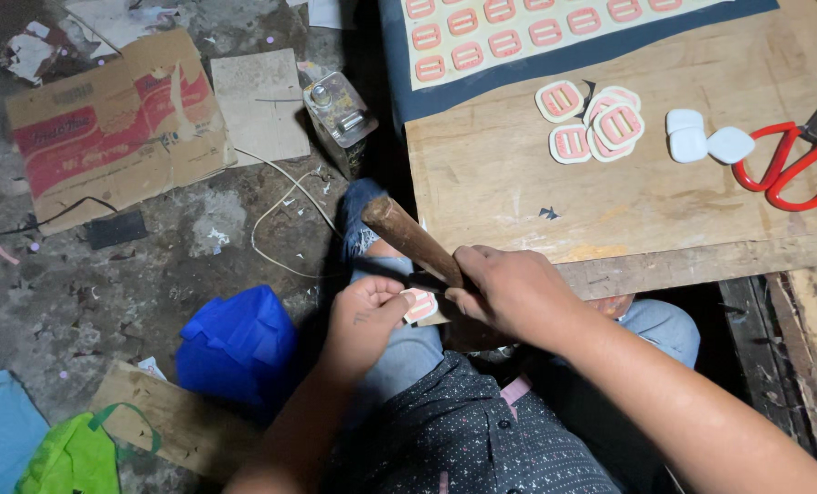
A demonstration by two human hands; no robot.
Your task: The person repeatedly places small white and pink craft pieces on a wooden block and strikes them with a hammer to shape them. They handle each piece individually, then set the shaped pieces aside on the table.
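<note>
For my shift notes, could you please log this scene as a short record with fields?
Left hand: pinches a small pink-and-white cut piece over the lap
Right hand: grips a wooden tool handle, angled up to the left
Board: wooden, bearing a pile of pink pieces, white pieces, red-handled scissors
Sheet: rows of uncut pink shapes
Floor: cardboard box, blue bag

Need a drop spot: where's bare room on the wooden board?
Free: the wooden board left of the pink pieces, down to its front edge. Crowded: right end, with white pieces and red scissors; front edge by right hand.
</note>
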